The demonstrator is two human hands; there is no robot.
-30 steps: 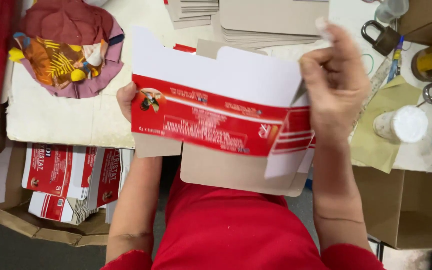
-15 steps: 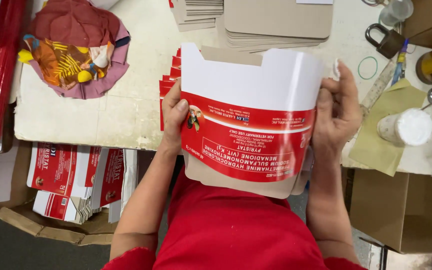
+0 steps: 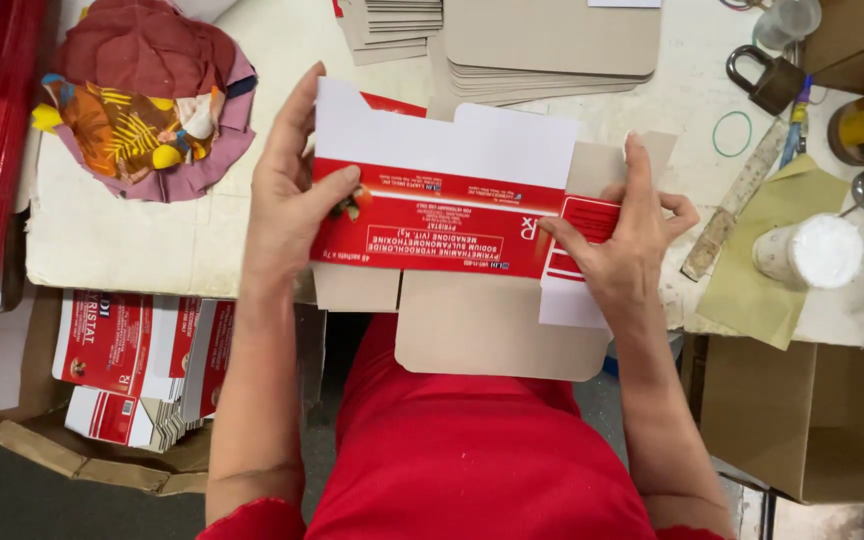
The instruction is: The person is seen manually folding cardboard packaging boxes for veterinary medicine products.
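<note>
Folding step: left hand [image 3: 287, 205] and right hand [image 3: 624, 240] both clamped on the red-and-white carton blank [image 3: 442, 215] over the bench [image 3: 132, 250] near edge, side flap tuck likely next

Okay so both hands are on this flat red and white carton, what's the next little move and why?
Probably fold the right end panel inward. The right hand already pinches that red-and-white side flap, while the left hand steadies the other end of the carton blank. The blank lies flat and unfolded against the table, brown flaps hanging toward the lap, so no side looks closed yet.
</note>
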